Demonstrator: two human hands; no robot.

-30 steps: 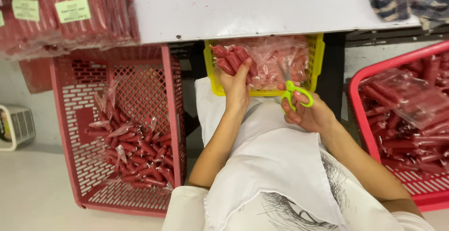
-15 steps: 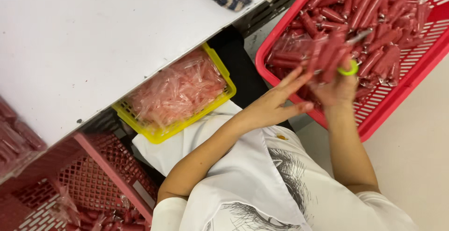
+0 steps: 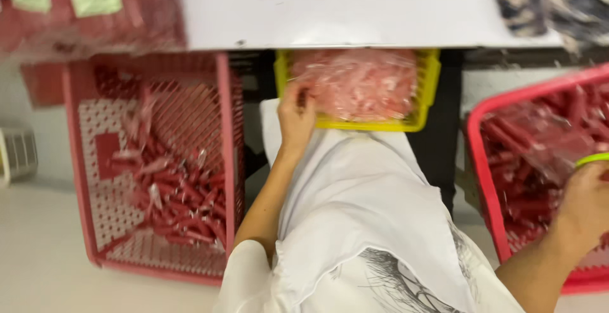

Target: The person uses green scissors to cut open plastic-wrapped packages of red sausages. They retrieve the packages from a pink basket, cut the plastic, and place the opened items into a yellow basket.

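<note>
Left hand fingers curled on near-left rim of yellow plastic tray of clear-wrapped pink sticks. Right hand, right of tray, over red plastic basket, gripping green scissor handle; finger closure unclear.

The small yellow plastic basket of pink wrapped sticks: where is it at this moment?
In the head view, the small yellow plastic basket sits top centre, tucked under the white table edge, between the two red crates, with the left hand touching its left rim.

My left hand touches glossy, crinkly clear plastic wrappers in a smooth yellow plastic tray; my shirt is soft matt cloth.
</note>
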